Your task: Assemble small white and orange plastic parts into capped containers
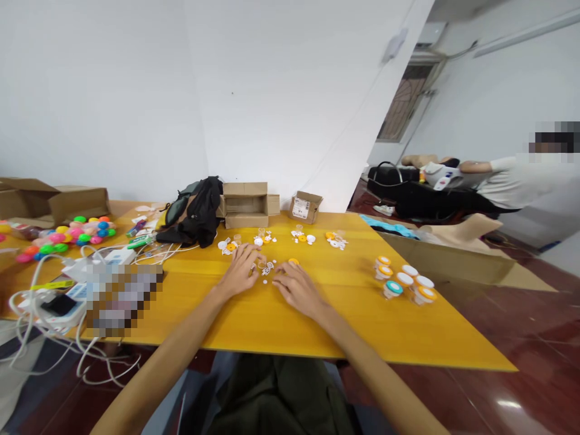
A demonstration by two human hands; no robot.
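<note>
In the head view, the left hand (240, 269) and right hand (296, 289) arch over the worktop (335, 329), fingers loosely bent and partly spread; whether either grips anything, I cannot tell. Small white pieces (268, 267) lie between them, between the worktop's far and near edges. Lidded cups (393, 289) stand towards its right edge. The step seems to be sorting loose pieces; lifting one would call for a fine fingertip pinch.

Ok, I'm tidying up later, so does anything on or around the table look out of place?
Yes, the white cables at the left: they lie tangled, with loops hanging below the front edge of the table, where they could snag. Nothing looks clearly spilled or damaged.
</note>
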